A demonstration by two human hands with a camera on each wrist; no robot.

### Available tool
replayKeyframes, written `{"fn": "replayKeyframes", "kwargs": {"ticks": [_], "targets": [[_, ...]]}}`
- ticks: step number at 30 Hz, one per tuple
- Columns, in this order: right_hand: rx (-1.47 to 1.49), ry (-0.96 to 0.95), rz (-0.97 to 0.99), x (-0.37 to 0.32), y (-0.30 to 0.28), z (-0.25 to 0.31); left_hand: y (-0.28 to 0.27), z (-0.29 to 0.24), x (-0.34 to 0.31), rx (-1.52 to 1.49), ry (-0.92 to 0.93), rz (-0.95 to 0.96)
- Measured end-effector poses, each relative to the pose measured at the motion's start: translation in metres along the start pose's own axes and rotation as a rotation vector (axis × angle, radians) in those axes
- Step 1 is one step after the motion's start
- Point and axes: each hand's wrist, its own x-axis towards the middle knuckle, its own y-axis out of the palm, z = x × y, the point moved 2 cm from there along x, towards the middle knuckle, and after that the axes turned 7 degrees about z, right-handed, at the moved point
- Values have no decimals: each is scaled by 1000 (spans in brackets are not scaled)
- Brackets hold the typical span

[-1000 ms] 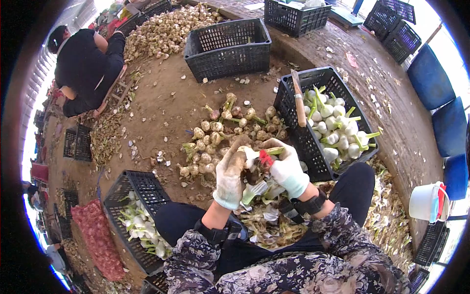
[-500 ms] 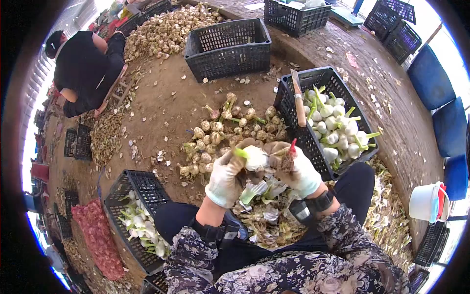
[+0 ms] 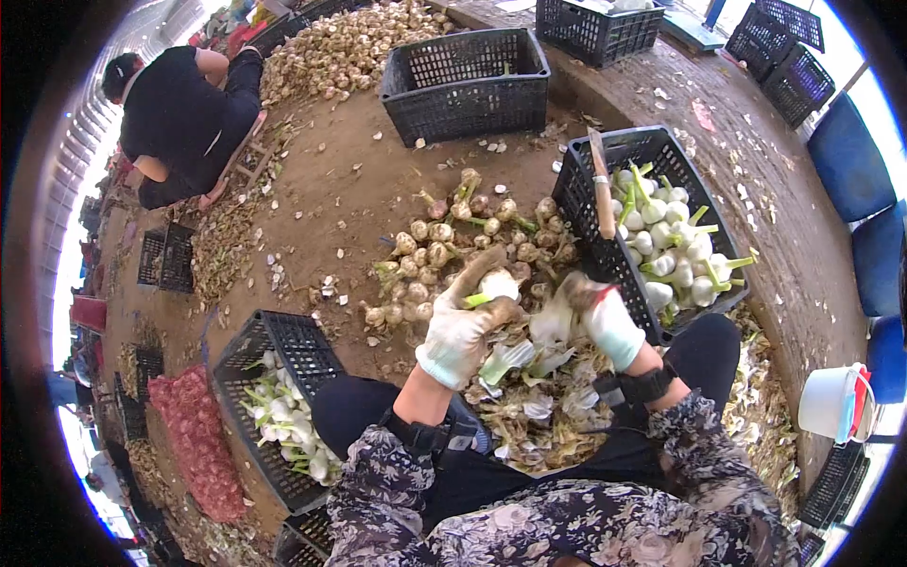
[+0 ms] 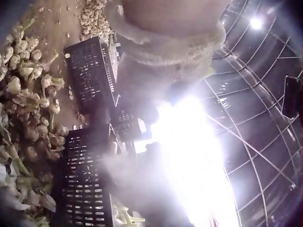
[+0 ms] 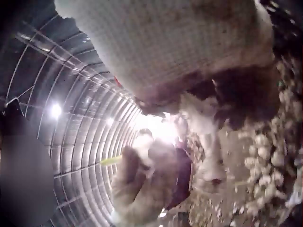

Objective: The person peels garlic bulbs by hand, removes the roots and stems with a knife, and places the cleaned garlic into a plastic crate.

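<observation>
In the head view my gloved left hand [image 3: 460, 326] grips a peeled white garlic bulb [image 3: 498, 283], its green stem pointing toward the wrist. My gloved right hand [image 3: 605, 319] is apart from the bulb, to its right, fingers curled down. From those fingers hangs a pale strip of garlic skin [image 5: 208, 151], seen in the right wrist view. A bit of red shows at the right fingers. Unpeeled garlic bulbs [image 3: 439, 250] lie in a heap just beyond both hands. Loose skins [image 3: 539, 406] cover the ground below, between the knees.
A black crate [image 3: 586, 180] of peeled bulbs stands at the right, a wooden-handled knife [image 3: 603, 194] across its rim. Another crate [image 3: 302, 345] with peeled bulbs is at the left, beside a red net sack [image 3: 194, 444]. A further crate [image 3: 463, 104] stands ahead. A person [image 3: 189, 118] crouches far left.
The hands have moved apart: the right hand has drawn away rightward with skin, while the left keeps the bulb. The head view has shifted slightly.
</observation>
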Motion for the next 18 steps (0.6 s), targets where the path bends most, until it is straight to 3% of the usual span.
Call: {"fn": "replayKeyframes", "kwargs": {"ticks": [1,2,4,6,8,11,13,14,18], "targets": [[285,-76,105,0,14,-3,-1,-1,-1,17,11,20],[-114,144,104,-3,17,-11,-1,0,-2,31,23,42],[-424,-104,44,-4,10,1,-1,-1,-3,108,58,46],[-11,-131,-62,5,1,26,-3,-4,-2,192,95,44],[319,108,-10,18,-7,60,0,-7,-2,303,76,123],[203,68,79,32,-3,56,2,-12,-6,302,-17,110],[420,30,191,32,-6,56,0,-13,-6,265,-1,92],[699,85,213,26,-7,58,-2,-11,-5,268,-2,92],[592,8,196,23,-6,71,-4,-8,-3,308,17,-6]]}}
